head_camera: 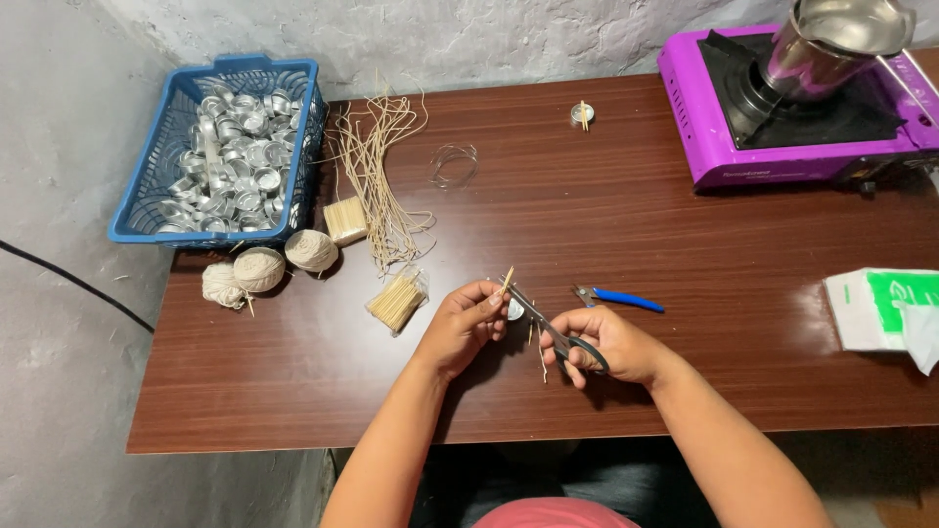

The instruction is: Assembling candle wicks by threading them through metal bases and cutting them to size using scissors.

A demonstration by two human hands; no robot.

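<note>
Scissors [548,328] snip at a stick [506,282] above the table's [685,254] near edge.

The left hand [465,323] is curled nearly shut, pinching the pale stick upright at its fingertips with a small metal cup [514,310] tucked just behind. The right hand [606,344] is closed through the scissor handles, blades angled up to the stick. Blue-handled pliers [618,298] lie just beyond; a toothpick bundle [397,300], string balls [259,269], wicks [381,186] and a blue basket [227,147] sit left, a purple stove [797,108] far right.
</note>
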